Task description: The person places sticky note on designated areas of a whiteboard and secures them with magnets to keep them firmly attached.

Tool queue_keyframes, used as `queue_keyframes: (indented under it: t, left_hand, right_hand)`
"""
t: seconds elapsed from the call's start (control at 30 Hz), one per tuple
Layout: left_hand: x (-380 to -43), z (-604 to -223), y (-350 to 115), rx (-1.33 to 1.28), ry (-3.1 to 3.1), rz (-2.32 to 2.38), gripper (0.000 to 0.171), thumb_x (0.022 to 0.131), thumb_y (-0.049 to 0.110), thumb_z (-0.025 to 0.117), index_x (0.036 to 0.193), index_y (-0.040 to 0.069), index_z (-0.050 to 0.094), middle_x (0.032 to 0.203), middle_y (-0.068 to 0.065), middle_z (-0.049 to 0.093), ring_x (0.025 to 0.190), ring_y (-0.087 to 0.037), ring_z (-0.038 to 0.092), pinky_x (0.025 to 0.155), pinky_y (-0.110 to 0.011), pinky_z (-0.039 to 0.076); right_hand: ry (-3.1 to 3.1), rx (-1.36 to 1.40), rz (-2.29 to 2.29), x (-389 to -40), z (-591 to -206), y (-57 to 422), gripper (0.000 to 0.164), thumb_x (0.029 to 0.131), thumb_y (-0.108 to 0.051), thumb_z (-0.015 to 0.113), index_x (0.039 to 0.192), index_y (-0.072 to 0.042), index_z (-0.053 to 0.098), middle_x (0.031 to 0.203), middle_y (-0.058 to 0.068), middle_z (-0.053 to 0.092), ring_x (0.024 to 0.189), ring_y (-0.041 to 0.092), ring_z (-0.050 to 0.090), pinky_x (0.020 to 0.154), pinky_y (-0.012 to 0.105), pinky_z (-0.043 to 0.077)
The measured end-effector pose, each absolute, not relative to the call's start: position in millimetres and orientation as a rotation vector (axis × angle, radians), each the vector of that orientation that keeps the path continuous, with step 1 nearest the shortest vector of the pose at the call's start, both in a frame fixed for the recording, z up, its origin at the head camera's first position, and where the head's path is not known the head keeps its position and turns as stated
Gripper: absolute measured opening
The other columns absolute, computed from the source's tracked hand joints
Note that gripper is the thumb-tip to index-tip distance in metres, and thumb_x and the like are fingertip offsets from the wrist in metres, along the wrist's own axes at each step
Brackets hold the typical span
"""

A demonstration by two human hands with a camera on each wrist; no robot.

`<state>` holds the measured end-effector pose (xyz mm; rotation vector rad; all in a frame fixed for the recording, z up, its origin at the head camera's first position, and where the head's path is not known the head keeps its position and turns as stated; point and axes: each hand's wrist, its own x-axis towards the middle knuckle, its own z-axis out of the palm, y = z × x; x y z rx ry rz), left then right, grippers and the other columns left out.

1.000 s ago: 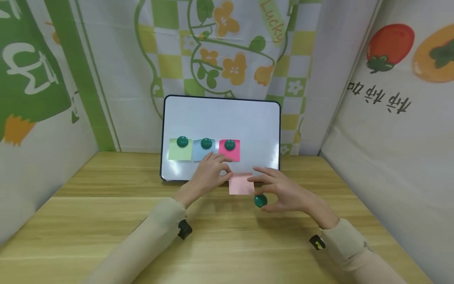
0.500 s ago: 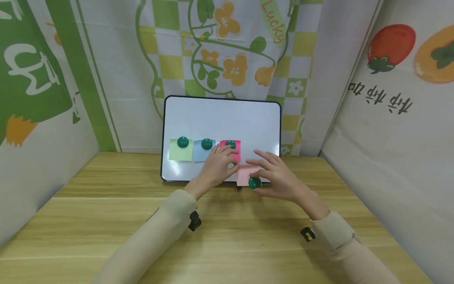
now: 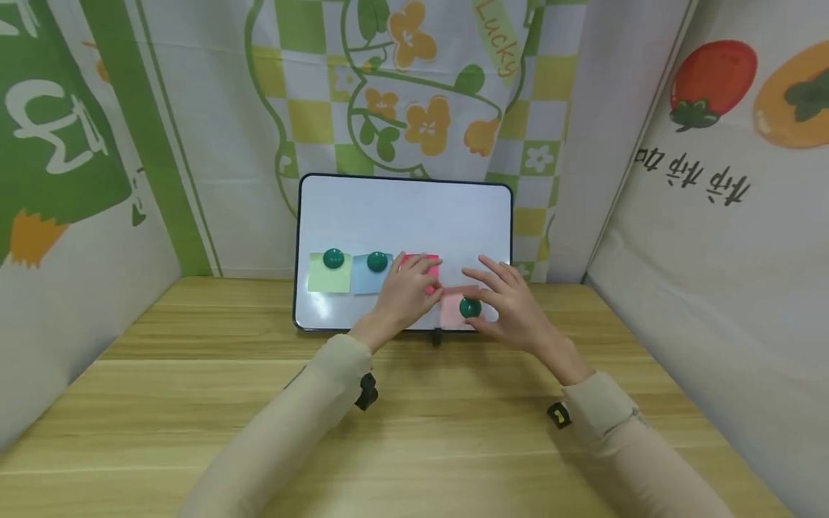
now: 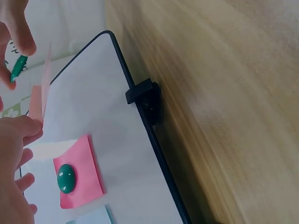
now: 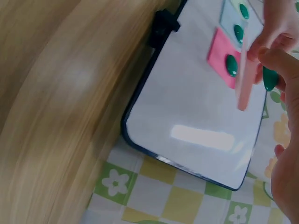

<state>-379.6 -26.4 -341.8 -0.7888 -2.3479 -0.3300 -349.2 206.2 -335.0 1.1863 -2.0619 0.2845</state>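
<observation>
My left hand [image 3: 404,291] pinches a light pink sticky note [image 3: 453,313] by its left edge between thumb and index finger. In the left wrist view the note stands out in front of the whiteboard [image 4: 112,154], apart from its surface. My right hand [image 3: 514,309] holds a round green magnet [image 3: 470,307] between thumb and fingertips, close over the note. On the board a bright pink note [image 4: 84,186] hangs under a green magnet [image 4: 66,178], partly hidden by my left hand in the head view. Left of it are a blue note [image 3: 369,284] and a pale green note [image 3: 329,280], each under its own magnet.
The black-framed board leans upright at the back of the wooden table [image 3: 414,432]. A black clip-like foot [image 4: 144,95] grips its lower edge. Behind hangs a patterned curtain [image 3: 311,122], and a printed fabric wall [image 3: 725,252] flanks the right side.
Both hands have moved up and toward the board, the left also shifting right. The pink note has come up from the table side to in front of the board's lower right, with the magnet following.
</observation>
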Motion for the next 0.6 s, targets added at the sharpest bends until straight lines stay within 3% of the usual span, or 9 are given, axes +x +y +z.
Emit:
queue_keyframes:
  t: [0.27, 0.6]
  left_hand:
    - [-387.1, -345.2, -19.4, -0.752, -2.394, -0.306, 0.016, 0.091, 0.028, 0.072, 0.089, 0.014, 0.080, 0.140, -0.004, 0.061, 0.140, -0.031, 0.045, 0.121, -0.060, 0.024]
    - [-398.2, -343.7, -17.0, -0.694, -2.339, -0.258, 0.014, 0.090, 0.030, 0.073, 0.088, 0.018, 0.079, 0.142, -0.002, 0.060, 0.139, -0.029, 0.047, 0.121, -0.057, 0.026]
  right_hand:
    - [-2.117, 1.102, 0.252, -360.1, -342.2, 208.8, 0.043, 0.075, -0.025, 0.087, 0.112, -0.008, 0.073, 0.144, 0.012, 0.055, 0.144, 0.037, 0.036, 0.110, 0.067, 0.035]
    - [-2.123, 1.031, 0.242, -369.6, -340.7, 209.5, 0.043, 0.074, -0.024, 0.088, 0.109, -0.005, 0.073, 0.144, 0.017, 0.054, 0.139, 0.043, 0.041, 0.110, 0.065, 0.036]
